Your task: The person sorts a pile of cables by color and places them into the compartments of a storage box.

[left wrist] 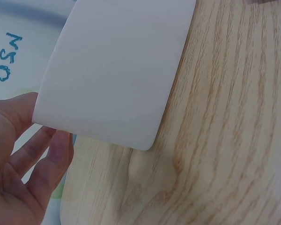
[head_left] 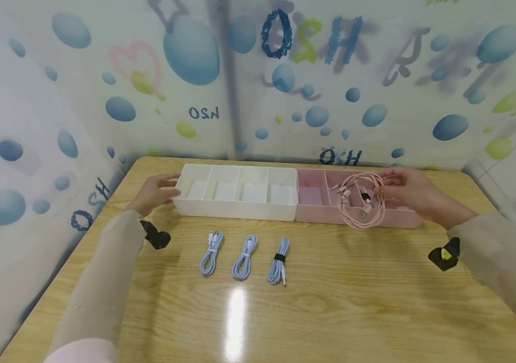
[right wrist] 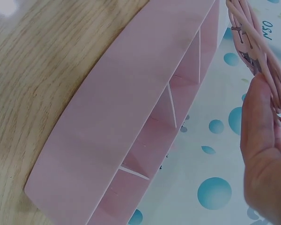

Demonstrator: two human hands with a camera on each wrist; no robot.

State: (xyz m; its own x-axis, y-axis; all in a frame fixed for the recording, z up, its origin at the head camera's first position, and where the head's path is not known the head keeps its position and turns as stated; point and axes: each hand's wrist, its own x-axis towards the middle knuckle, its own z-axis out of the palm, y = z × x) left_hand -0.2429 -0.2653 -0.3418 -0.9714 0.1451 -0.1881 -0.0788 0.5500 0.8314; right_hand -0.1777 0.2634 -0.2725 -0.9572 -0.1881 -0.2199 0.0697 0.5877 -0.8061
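Observation:
My right hand point(head_left: 407, 191) pinches a loosely looped pink charging cable point(head_left: 345, 218) with a black strap, between thumb and fingers. In the head view the coil overlaps the pink divided box point(head_left: 310, 187); the right wrist view shows the cable point(right wrist: 264, 51) raised at the box's open side. My left hand point(head_left: 152, 194) is at the left end of the white divided box point(head_left: 235, 209). In the left wrist view its fairly straight fingers point(left wrist: 56, 154) meet the white box's end point(left wrist: 107, 75), the thumb lying at the edge. Both boxes stand end to end.
Three bundled light-blue cables lie in a row before the boxes: a left one point(head_left: 209, 258), a middle one point(head_left: 243, 262) and a right one point(head_left: 278, 264) with a black strap. The wooden table point(head_left: 353, 302) ends at a patterned wall covering point(head_left: 258, 91) behind the boxes.

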